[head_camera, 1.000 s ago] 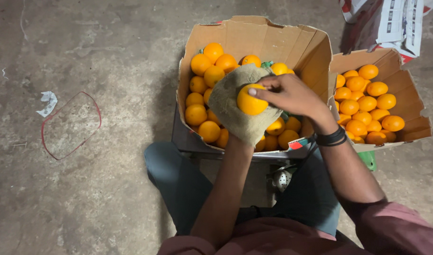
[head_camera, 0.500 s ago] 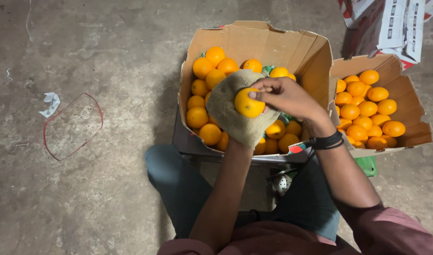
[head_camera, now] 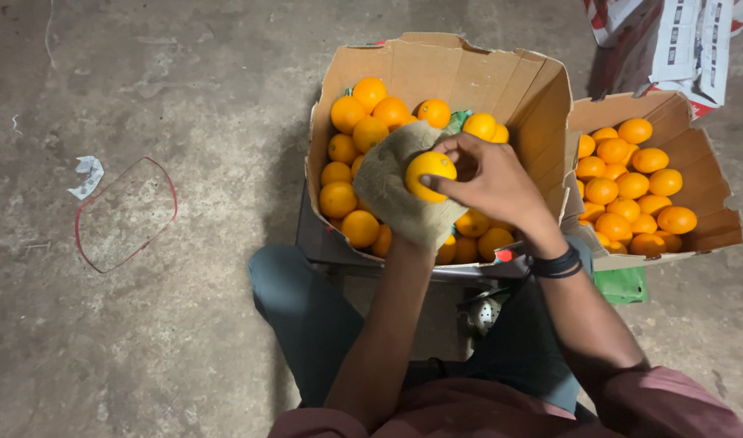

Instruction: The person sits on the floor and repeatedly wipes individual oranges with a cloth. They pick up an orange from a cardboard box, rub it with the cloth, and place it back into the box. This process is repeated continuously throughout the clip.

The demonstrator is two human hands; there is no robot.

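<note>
My left hand [head_camera: 408, 212] is wrapped in a tan cloth [head_camera: 388, 182] and cups an orange [head_camera: 429, 173] from below. My right hand [head_camera: 493, 182] grips the same orange from the right with its fingertips; a black band circles that wrist. Both hands hover over an open cardboard box [head_camera: 436, 69] holding several oranges [head_camera: 359, 150]. The left hand's fingers are hidden under the cloth.
A second open cardboard box [head_camera: 708, 182] of oranges [head_camera: 631, 191] stands to the right. Behind it lies a printed white carton [head_camera: 680, 45]. A green scrap [head_camera: 621, 285] lies under the right box. On the concrete floor at left are a red wire loop [head_camera: 126, 212] and a paper scrap [head_camera: 86, 176].
Both hands with the orange and cloth have stayed over the box; my right fingers have shifted slightly around the orange. The view has moved a little.
</note>
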